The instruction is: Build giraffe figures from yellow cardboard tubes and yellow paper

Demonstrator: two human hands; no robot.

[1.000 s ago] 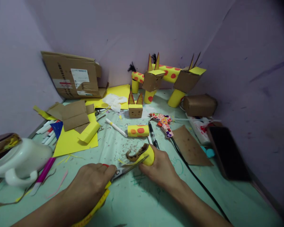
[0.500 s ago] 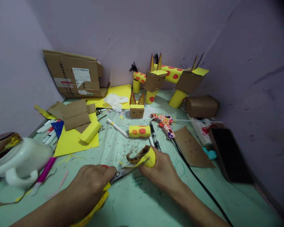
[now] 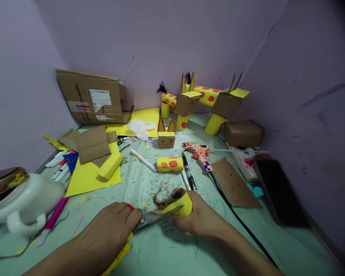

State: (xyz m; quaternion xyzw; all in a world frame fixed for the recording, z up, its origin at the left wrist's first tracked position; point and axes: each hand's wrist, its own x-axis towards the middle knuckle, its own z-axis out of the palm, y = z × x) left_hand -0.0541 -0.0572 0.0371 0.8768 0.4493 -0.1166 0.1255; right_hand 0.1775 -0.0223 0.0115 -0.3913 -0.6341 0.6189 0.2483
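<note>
My left hand (image 3: 109,230) is closed around the yellow and red handles of a pair of scissors (image 3: 155,217). The blades point right and bite into a yellow paper-covered cardboard tube (image 3: 181,202). My right hand (image 3: 199,220) wraps around that tube and holds it low over the green table cover. A curled brown cardboard strip (image 3: 168,197) hangs from the tube's cut end, just above the blades.
A spotted yellow tube (image 3: 170,164), pens (image 3: 189,177) and a patterned glue gun (image 3: 199,152) with a black cable lie beyond the hands. Cardboard giraffe figures (image 3: 202,99) stand at the back. A white jug (image 3: 23,199), yellow paper (image 3: 89,176) and cardboard lie left; a phone (image 3: 278,191) right.
The view has shifted slightly. The scissors and the tube have sunk a little toward me, and my right hand has turned over the tube.
</note>
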